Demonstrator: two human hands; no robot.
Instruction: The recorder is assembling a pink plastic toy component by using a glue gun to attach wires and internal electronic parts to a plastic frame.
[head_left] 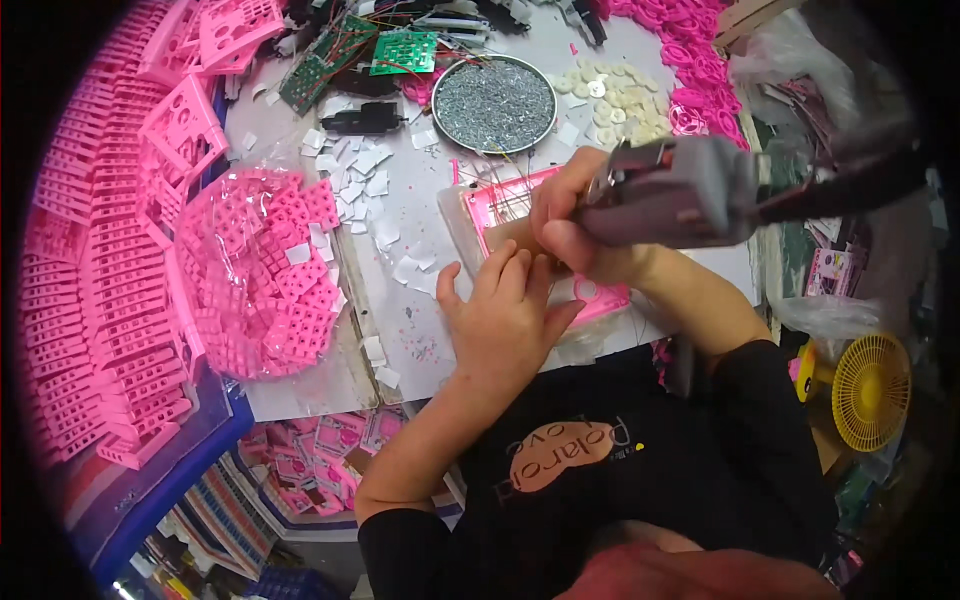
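Note:
My right hand [575, 225] is closed round a grey power screwdriver [670, 195], whose back end points up toward the view and trails off dark at the right. Its tip is hidden behind my hand. Below it on the table lies a pink plastic casing [590, 297], with thin wires and a brown piece [512, 242] inside its frame. My left hand [500, 315] bends over the casing's near left part, fingertips on the brown piece and thumb toward the near edge, holding it. Just beyond stands a round dish [495, 150] full of small metal screws.
Pink panels [110, 270] stand stacked at the left, beside a clear bag of pink keypad parts [265, 270]. White paper squares [360, 180] lie scattered. Green circuit boards [403, 53], cream discs [615, 100] and pink rings [690, 50] fill the far side. A yellow fan [870, 392] is at right.

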